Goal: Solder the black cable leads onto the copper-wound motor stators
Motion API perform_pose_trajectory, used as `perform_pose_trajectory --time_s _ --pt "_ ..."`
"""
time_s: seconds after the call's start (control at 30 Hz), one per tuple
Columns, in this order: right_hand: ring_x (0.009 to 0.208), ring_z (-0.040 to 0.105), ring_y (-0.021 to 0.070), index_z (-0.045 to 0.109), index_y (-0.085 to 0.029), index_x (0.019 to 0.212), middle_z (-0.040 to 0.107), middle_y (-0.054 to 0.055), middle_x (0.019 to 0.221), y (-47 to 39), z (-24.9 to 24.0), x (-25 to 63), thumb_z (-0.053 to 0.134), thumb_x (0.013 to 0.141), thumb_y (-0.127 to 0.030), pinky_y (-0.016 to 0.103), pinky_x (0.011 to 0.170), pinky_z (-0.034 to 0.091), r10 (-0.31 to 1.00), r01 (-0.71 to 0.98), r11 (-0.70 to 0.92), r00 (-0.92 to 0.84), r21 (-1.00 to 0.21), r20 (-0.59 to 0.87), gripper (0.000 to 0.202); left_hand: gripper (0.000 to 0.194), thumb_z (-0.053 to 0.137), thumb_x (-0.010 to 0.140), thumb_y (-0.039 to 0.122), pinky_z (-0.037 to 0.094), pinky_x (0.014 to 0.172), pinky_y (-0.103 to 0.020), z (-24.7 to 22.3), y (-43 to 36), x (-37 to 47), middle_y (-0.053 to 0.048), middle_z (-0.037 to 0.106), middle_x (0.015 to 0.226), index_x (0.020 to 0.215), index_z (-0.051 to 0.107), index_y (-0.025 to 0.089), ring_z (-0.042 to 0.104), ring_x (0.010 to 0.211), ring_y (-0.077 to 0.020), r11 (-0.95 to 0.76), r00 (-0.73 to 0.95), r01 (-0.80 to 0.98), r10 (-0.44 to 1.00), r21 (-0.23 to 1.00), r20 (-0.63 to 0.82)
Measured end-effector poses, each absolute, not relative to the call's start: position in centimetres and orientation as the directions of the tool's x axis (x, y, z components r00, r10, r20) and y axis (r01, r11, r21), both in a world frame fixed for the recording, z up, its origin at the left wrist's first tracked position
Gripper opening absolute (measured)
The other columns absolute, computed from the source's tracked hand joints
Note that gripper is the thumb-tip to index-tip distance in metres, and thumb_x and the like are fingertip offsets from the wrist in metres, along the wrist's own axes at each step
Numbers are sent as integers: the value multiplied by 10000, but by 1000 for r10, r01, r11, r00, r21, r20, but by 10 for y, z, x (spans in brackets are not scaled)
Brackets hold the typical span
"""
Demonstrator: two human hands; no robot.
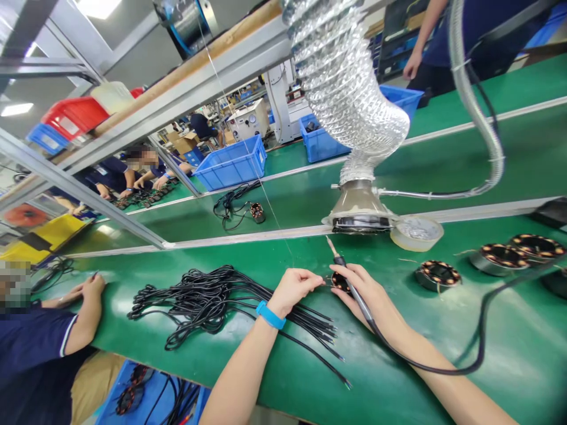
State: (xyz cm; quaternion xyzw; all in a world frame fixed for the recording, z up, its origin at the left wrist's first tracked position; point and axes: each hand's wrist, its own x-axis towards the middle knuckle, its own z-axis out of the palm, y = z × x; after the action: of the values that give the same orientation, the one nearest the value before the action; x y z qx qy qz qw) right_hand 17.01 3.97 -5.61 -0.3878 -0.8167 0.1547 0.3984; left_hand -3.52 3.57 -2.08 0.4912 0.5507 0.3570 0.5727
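My right hand (376, 301) is closed around a soldering iron (361, 301), its tip pointing up and away toward the fume hood. The same hand's fingers rest on a small wound motor stator (340, 282) on the green bench. My left hand (295, 289), with a blue wristband, pinches at the stator's left side. A thin solder wire (270, 203) runs down from an overhead spool (188, 23) to this hand; its end at the fingertips is too fine to make out. A bundle of black cables (199, 301) lies left of my hands, its stripped ends beneath my left wrist.
A fume hood (361, 206) on a foil duct hangs just beyond my hands, beside a round tub (416, 232). Several stators (437, 275) stand at right. The iron's cord (481, 336) loops over my right forearm. A co-worker's hands (91, 289) rest on the bench at left.
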Motion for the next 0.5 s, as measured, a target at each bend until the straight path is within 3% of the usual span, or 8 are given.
perform_pose_trajectory --time_s 0.13,0.27,0.4,0.5 --pt "964 630 188 501 -273 1344 547 79 1201 44 -61 171 495 1002 -396 287 819 527 737 510 668 -348 -542 579 364 387 775 686 453 348 558 -223 -21 37 -29 2 578 584 800 786 83 411 543 -71 208 60 120 974 971 -217" --pt "922 654 237 547 -271 1329 581 102 1186 52 -67 163 472 969 -517 356 733 552 712 486 681 -265 -547 651 443 408 813 630 430 489 770 -284 -25 41 -28 -59 713 746 856 802 91 585 712 -147 192 60 78 979 978 -197" --pt "917 651 345 601 -299 1309 602 115 1184 67 -86 155 479 906 -583 547 781 548 667 426 714 -173 -556 724 508 471 802 641 448 508 922 -329 -31 44 -34 -91 750 917 948 794 91 653 904 -216 189 87 43 977 981 -192" --pt "934 662 358 665 -332 1223 653 94 1046 80 -100 141 507 882 -603 559 818 587 692 331 689 -34 -645 721 463 458 764 695 455 497 958 -322 -32 45 -38 -84 749 966 993 786 108 648 993 -236 150 124 111 979 982 -164"
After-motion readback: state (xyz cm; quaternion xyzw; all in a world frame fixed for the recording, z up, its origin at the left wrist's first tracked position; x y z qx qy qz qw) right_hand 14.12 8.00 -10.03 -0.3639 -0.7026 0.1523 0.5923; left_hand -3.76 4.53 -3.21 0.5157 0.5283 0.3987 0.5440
